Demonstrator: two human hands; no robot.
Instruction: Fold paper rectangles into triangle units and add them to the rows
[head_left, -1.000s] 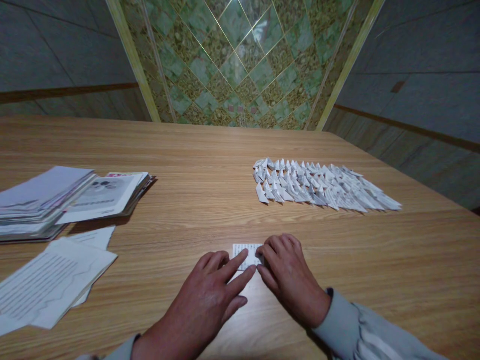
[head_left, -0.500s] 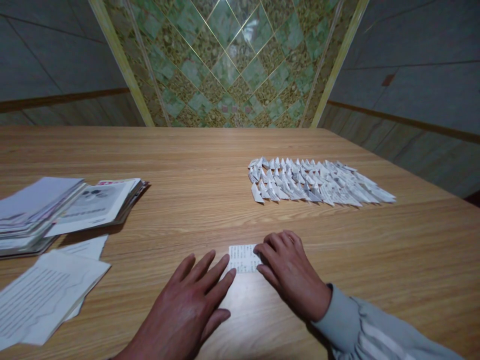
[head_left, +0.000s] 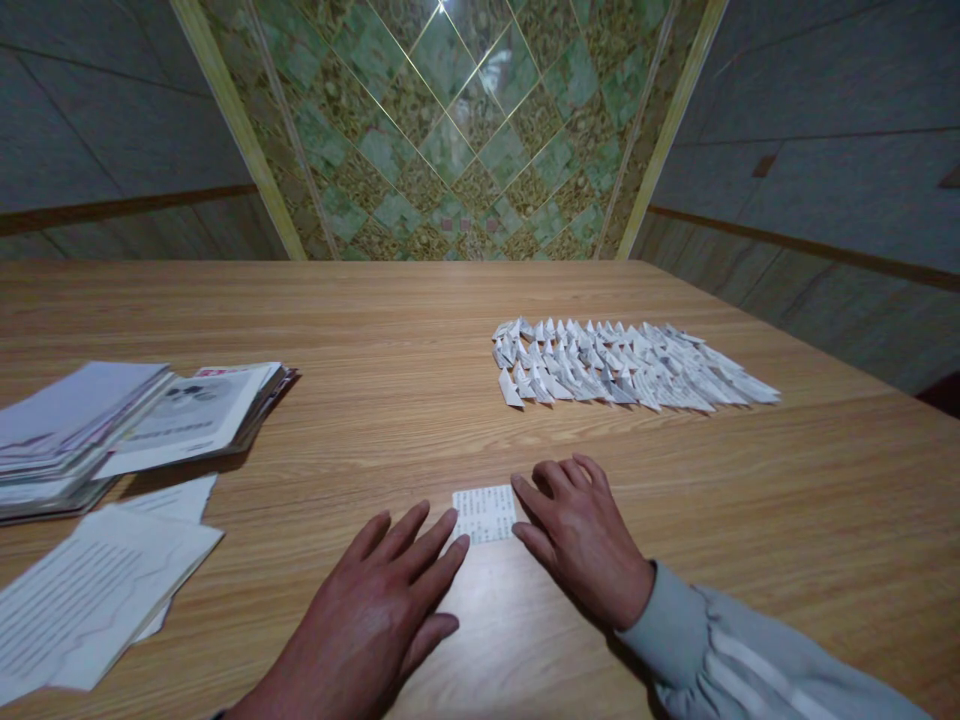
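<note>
A small folded piece of printed paper [head_left: 485, 514] lies flat on the wooden table, between my two hands. My left hand [head_left: 375, 600] rests palm down with its fingers stretched out and spread. Two of its fingertips touch the paper's left edge. On the other side, my right hand [head_left: 581, 535] has its fingers slightly bent and its thumb apart from the index finger. Both of those fingertips are at the paper's right edge, with no grip on it visible. Beyond them sit several rows of small folded paper pieces [head_left: 600, 365] with pointed tips.
To the left, a thick stack of papers [head_left: 67, 410] stands beside printed booklets [head_left: 202, 410]. Nearer me lie loose lined sheets [head_left: 97, 580], overlapping each other. The wooden table [head_left: 360, 330] reaches back towards a green tiled wall [head_left: 450, 150].
My right hand's fingertips have drawn back slightly to the right, showing more of the paper's right edge. My left hand stays at the left edge. The view has shifted a little.
</note>
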